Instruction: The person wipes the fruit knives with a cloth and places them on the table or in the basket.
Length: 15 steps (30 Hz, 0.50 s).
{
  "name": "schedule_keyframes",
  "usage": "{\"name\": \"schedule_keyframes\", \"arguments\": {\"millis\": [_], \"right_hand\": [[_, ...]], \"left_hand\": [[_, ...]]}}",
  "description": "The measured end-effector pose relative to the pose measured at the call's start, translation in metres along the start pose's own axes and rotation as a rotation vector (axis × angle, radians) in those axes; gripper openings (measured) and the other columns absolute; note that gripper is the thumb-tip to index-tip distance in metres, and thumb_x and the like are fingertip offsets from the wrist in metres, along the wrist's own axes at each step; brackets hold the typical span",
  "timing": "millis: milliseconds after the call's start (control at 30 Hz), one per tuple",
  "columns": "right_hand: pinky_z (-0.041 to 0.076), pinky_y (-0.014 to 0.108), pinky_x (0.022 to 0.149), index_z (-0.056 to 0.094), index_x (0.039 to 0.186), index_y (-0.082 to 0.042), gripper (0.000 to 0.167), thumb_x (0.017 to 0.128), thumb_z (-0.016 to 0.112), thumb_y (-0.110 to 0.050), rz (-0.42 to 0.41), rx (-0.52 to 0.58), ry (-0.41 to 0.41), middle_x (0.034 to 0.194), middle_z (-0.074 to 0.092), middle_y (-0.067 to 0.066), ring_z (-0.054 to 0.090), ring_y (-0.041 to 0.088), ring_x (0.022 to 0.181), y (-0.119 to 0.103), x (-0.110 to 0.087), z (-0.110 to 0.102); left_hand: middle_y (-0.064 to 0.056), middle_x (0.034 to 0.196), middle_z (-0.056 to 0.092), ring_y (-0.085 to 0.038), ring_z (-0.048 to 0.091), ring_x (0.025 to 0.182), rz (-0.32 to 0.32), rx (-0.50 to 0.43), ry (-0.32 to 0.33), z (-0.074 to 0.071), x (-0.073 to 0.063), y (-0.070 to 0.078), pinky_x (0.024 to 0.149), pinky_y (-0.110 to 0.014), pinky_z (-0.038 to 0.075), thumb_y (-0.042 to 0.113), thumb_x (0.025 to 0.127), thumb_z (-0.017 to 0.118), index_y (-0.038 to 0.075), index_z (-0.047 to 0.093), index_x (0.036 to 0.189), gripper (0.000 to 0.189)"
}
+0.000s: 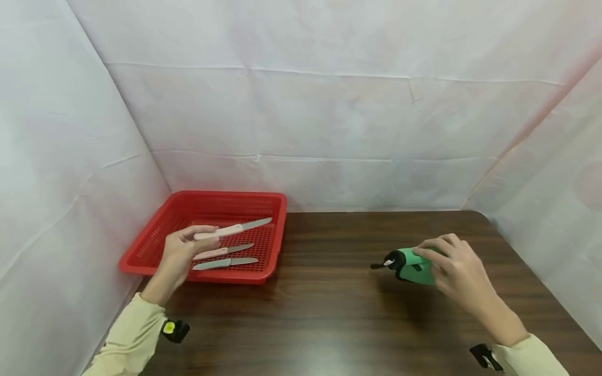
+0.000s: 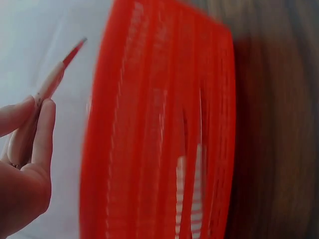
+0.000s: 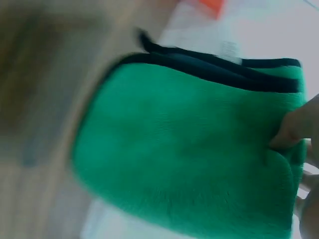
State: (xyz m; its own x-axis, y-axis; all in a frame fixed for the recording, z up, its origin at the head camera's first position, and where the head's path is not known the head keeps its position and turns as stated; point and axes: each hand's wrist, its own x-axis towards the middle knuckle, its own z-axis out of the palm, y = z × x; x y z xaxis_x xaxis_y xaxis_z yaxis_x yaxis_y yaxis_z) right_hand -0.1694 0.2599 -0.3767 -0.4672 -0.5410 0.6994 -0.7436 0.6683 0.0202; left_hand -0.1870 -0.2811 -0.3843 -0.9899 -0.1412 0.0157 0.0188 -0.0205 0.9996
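Observation:
My left hand (image 1: 181,253) pinches the pale pink handle of a knife (image 1: 232,230) between thumb and fingers, above the red basket (image 1: 280,230). The blade points right. In the left wrist view this knife (image 2: 51,82) stands beside the basket's rim. Two more knives lie in the basket, one pink-handled (image 1: 211,254) and one grey-handled (image 1: 216,264). Over at the right, my right hand (image 1: 458,271) grips a folded green cloth (image 1: 420,269) with black edging and a dark loop. The right wrist view shows the thumb pressing into the cloth (image 3: 189,144).
A brown wood-grain table (image 1: 324,292) lies under everything. White sheeting (image 1: 324,115) hangs behind and on both sides. The basket stands at the table's back left, close to the sheeting.

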Motion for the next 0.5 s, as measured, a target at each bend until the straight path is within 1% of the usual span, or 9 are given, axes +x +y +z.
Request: {"name": "schedule_keyframes", "arguments": {"millis": [33,67,133,200,267,333,400,467,500], "right_hand": [[0.042,0.042,0.063,0.072,0.093,-0.007,0.032,0.074,0.048,0.0,-0.006,0.013,0.01,0.094,0.066,0.008,0.054,0.027,0.084,0.0,-0.006,0.006],[0.043,0.041,0.062,0.072,0.092,-0.007,0.037,0.066,0.048,0.004,-0.017,0.024,0.011,0.092,0.066,0.008,0.054,0.026,0.082,-0.002,-0.013,0.012],[0.043,0.035,0.06,0.073,0.086,-0.01,0.037,0.061,0.051,0.007,-0.034,0.04,-0.028,0.088,0.066,0.003,0.053,0.022,0.079,-0.009,-0.028,0.023],[0.042,0.028,0.059,0.072,0.081,-0.014,0.039,0.057,0.053,0.01,-0.046,0.069,-0.109,0.084,0.065,-0.004,0.051,0.015,0.076,-0.018,-0.045,0.03],[0.041,0.022,0.057,0.072,0.078,-0.016,0.042,0.055,0.054,0.014,-0.03,0.121,-0.228,0.08,0.063,-0.01,0.049,0.009,0.072,-0.027,-0.06,0.033],[0.041,0.019,0.056,0.072,0.076,-0.018,0.047,0.055,0.052,0.019,0.042,0.193,-0.384,0.079,0.062,-0.014,0.049,0.005,0.071,-0.034,-0.072,0.031],[0.044,0.02,0.055,0.071,0.076,-0.019,0.05,0.054,0.052,0.022,0.143,0.246,-0.524,0.079,0.062,-0.015,0.052,0.005,0.071,-0.038,-0.081,0.026],[0.047,0.023,0.056,0.071,0.076,-0.019,0.053,0.054,0.05,0.024,0.248,0.274,-0.626,0.081,0.062,-0.016,0.056,0.006,0.074,-0.04,-0.088,0.02],[0.048,0.025,0.058,0.071,0.076,-0.02,0.054,0.053,0.049,0.024,0.284,0.275,-0.655,0.082,0.062,-0.016,0.058,0.007,0.076,-0.04,-0.091,0.017]], "left_hand": [[0.0,0.089,0.071,-0.012,0.068,0.08,-0.007,0.014,0.007,-0.005,0.006,-0.001,0.073,-0.026,0.055,0.008,0.078,0.078,-0.003,0.064,0.114,0.041],[0.0,0.09,0.07,-0.011,0.068,0.081,-0.019,0.026,0.006,-0.01,0.012,-0.003,0.073,-0.026,0.055,0.008,0.078,0.077,-0.004,0.063,0.116,0.042],[0.0,0.094,0.069,-0.011,0.068,0.082,-0.043,0.086,0.001,-0.019,0.023,-0.008,0.074,-0.025,0.055,0.01,0.08,0.076,-0.005,0.059,0.121,0.046],[0.0,0.097,0.068,-0.011,0.068,0.083,-0.069,0.15,0.0,-0.026,0.033,-0.012,0.075,-0.026,0.055,0.009,0.082,0.074,-0.006,0.057,0.123,0.047],[-0.001,0.1,0.066,-0.012,0.069,0.084,-0.091,0.225,-0.004,-0.033,0.041,-0.017,0.075,-0.025,0.055,0.009,0.085,0.07,-0.006,0.055,0.125,0.045],[-0.005,0.102,0.066,-0.014,0.069,0.085,-0.104,0.295,-0.005,-0.038,0.047,-0.021,0.075,-0.024,0.054,0.008,0.088,0.065,-0.006,0.054,0.126,0.042],[-0.012,0.106,0.065,-0.017,0.069,0.086,-0.113,0.33,-0.006,-0.043,0.053,-0.024,0.076,-0.025,0.054,0.006,0.09,0.061,-0.007,0.054,0.126,0.039],[-0.021,0.111,0.063,-0.02,0.069,0.087,-0.116,0.365,-0.019,-0.047,0.057,-0.028,0.079,-0.028,0.054,0.003,0.091,0.057,-0.01,0.053,0.126,0.038],[-0.025,0.114,0.06,-0.021,0.07,0.086,-0.118,0.377,-0.023,-0.048,0.058,-0.031,0.079,-0.03,0.054,0.002,0.09,0.056,-0.011,0.052,0.126,0.038]]}}
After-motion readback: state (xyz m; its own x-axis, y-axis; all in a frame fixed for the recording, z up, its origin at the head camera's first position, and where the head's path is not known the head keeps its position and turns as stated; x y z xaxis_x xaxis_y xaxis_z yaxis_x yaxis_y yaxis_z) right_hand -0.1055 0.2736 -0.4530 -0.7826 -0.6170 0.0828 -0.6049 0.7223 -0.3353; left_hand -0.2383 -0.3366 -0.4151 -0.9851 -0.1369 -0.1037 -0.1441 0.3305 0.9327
